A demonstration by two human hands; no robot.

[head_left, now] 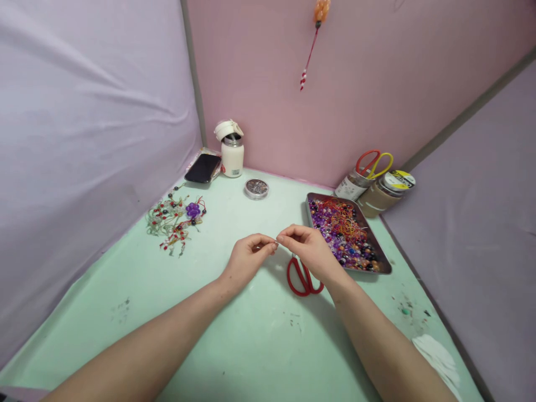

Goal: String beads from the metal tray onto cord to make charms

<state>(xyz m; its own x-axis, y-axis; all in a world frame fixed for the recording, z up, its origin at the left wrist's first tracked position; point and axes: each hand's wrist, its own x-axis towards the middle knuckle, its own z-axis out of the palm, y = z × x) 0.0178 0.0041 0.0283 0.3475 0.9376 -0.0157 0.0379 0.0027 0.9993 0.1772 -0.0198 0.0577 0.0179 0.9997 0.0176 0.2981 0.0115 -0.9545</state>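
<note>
My left hand (247,257) and my right hand (307,248) meet fingertip to fingertip above the pale green table (251,346). Both are closed in a pinch on something tiny at the point where they touch; it is too small to name. Red-handled scissors (302,279) lie flat on the table just under my right wrist. A metal tray (383,262) full of coloured beads and thin cords sits right beside my right hand.
A pile of finished beaded ornaments (176,219) lies at the left. A black phone (203,167), a white flask (231,151) and a round tin (256,188) stand at the back. Jars with scissors (374,181) sit at the back right. White tissue (438,354) lies near the right front edge.
</note>
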